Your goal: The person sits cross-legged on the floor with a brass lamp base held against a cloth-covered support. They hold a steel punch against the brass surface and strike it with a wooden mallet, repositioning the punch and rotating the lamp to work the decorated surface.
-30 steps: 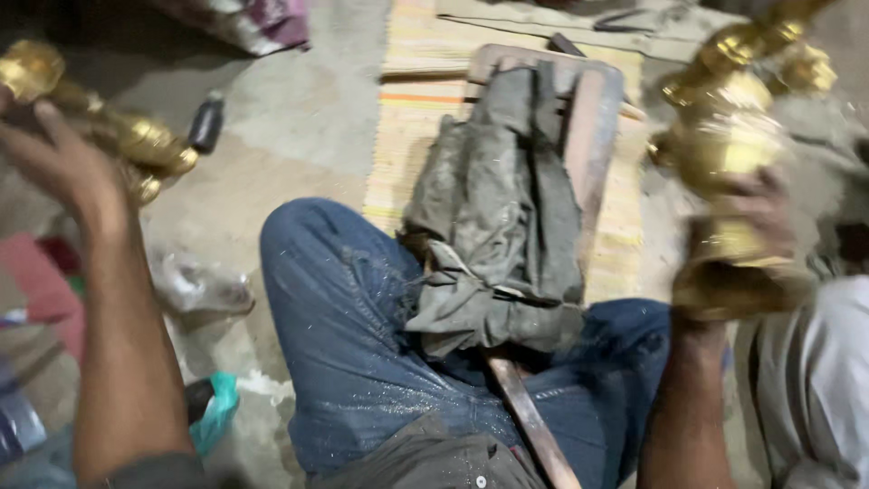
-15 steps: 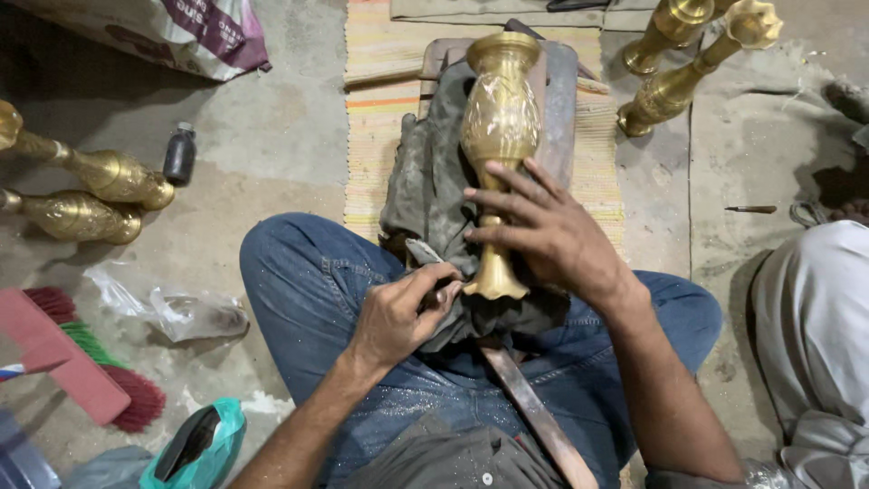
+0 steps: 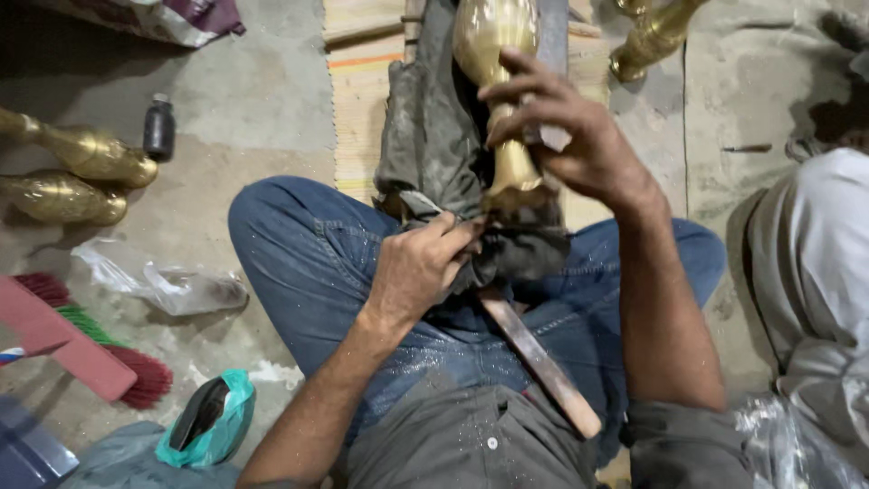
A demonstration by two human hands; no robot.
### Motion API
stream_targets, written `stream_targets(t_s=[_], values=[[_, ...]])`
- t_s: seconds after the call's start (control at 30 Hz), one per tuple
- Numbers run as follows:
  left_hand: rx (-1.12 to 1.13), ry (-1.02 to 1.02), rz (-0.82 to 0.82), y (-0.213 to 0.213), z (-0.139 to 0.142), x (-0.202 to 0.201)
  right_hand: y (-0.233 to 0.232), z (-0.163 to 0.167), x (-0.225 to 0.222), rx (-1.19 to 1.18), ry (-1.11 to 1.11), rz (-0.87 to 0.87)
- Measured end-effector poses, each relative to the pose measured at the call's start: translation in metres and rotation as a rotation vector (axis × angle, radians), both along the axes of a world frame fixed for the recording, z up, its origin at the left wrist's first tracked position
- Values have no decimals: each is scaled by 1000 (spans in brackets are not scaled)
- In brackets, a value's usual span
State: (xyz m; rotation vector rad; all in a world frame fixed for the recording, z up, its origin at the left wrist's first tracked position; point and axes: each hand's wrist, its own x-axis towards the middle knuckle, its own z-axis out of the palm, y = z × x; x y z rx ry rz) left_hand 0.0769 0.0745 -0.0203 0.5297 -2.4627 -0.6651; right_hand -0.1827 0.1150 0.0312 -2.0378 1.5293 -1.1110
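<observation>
Fingers [image 3: 534, 91] of your right hand [image 3: 566, 136] are spread and curled around the narrow neck of a brass vase [image 3: 502, 81], so this hand holds the vase firmly near its lower part. The vase lies along your lap with its wide body pointing away from you, and its flared foot [image 3: 516, 190] rests on the grey cloth [image 3: 444, 154] which covers a wooden board [image 3: 543, 362] across your legs. Your left hand [image 3: 421, 267] is closed, with the fingers pressed together, and it pinches a thin metal tool [image 3: 425, 204] (I cannot tell exactly which kind) whose tip is just beside the foot of the vase. The board goes out from under the cloth toward your body, over your blue jeans [image 3: 308, 263]. On the floor at your left lie two more brass pieces [image 3: 77, 172] side by side, with a small dark bottle [image 3: 159, 127] near them. Closer to you on that side are a crumpled clear plastic bag [image 3: 163, 285], a red broom [image 3: 90, 353] and a teal bag [image 3: 213, 421]. Another brass piece [image 3: 652, 36] lies at the top right, near the woven mat [image 3: 358, 91]. At the right edge sits another person in light clothes [image 3: 815, 299].
</observation>
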Motion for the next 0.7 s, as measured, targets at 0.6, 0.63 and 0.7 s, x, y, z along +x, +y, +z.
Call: stream_targets(t_s=[0.6, 0.63, 0.7], values=[[146, -5, -392, -15, 50, 8, 55, -35, 53, 58, 198, -295], [226, 51, -345, -16, 50, 2, 58, -32, 50, 113, 110, -251], [388, 154, -256, -15, 46, -12, 62, -28, 45, 139, 23, -198]])
